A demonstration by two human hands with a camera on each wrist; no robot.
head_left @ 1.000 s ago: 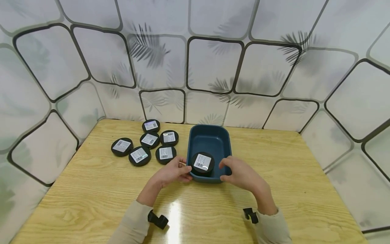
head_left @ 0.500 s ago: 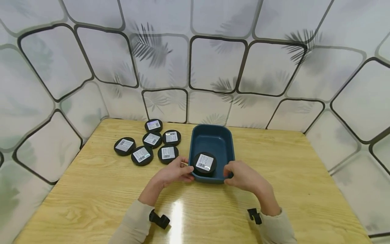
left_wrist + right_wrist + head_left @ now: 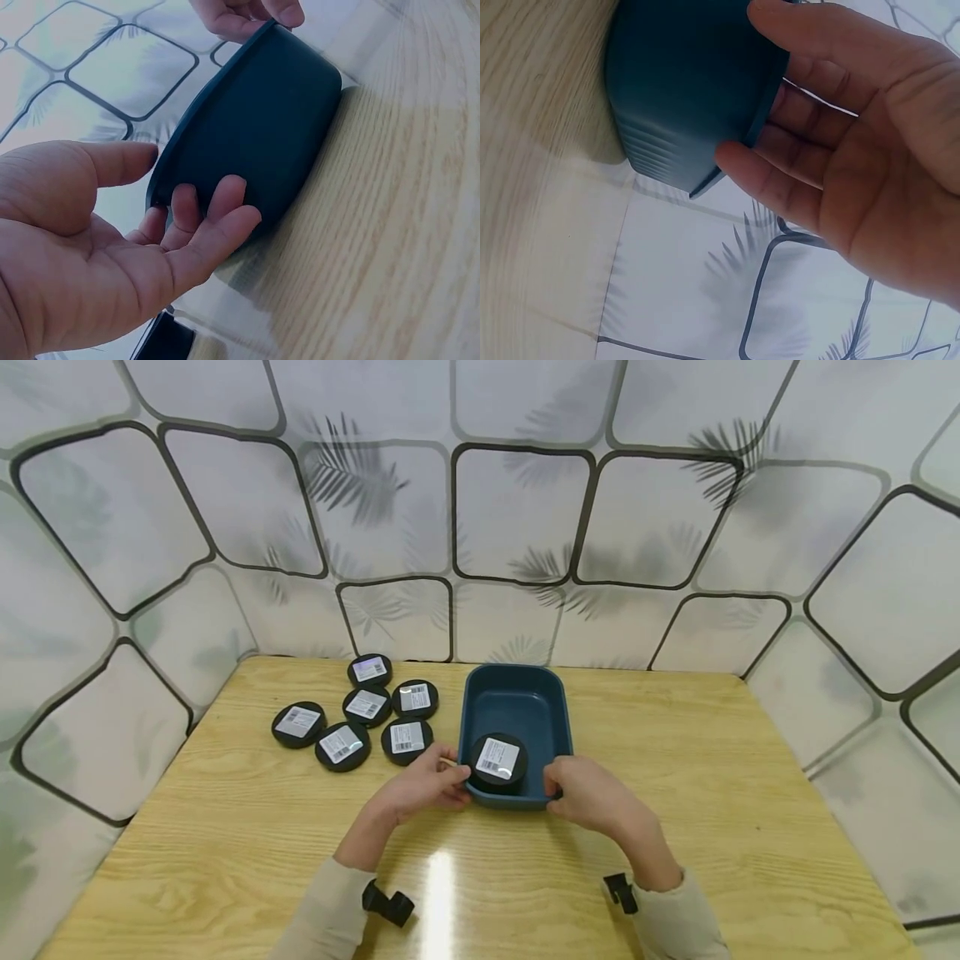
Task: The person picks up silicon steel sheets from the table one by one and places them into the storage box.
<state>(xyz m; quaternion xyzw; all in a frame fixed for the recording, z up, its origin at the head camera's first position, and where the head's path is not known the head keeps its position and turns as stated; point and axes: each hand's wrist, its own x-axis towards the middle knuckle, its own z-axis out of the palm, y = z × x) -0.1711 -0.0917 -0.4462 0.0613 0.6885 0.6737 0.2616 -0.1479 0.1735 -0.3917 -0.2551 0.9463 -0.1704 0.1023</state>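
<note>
A dark blue plastic bin (image 3: pixel 517 693) stands on the table, long side running away from me. Inside its near left part lies a round black disc (image 3: pixel 498 762) with a white barcode label facing up. My left hand (image 3: pixel 422 787) holds the bin's near left corner, thumb at the rim and fingers against the outer wall, as the left wrist view shows. At the near right corner, my right hand (image 3: pixel 596 795) grips the rim, thumb outside and other fingers over the edge. Both wrist views show the bin's outer wall (image 3: pixel 240 127); its inside is hidden there.
Several more black labelled discs (image 3: pixel 342 746) lie grouped on the wooden table (image 3: pixel 712 777) left of the bin. The nearest disc (image 3: pixel 407 741) is just beyond my left hand. A patterned wall covering (image 3: pixel 517 518) rises behind the table's far edge.
My right hand's fingers have closed from a loose pose over the bin's right side onto its rim. The left hand keeps its hold, and bin and discs stay in place.
</note>
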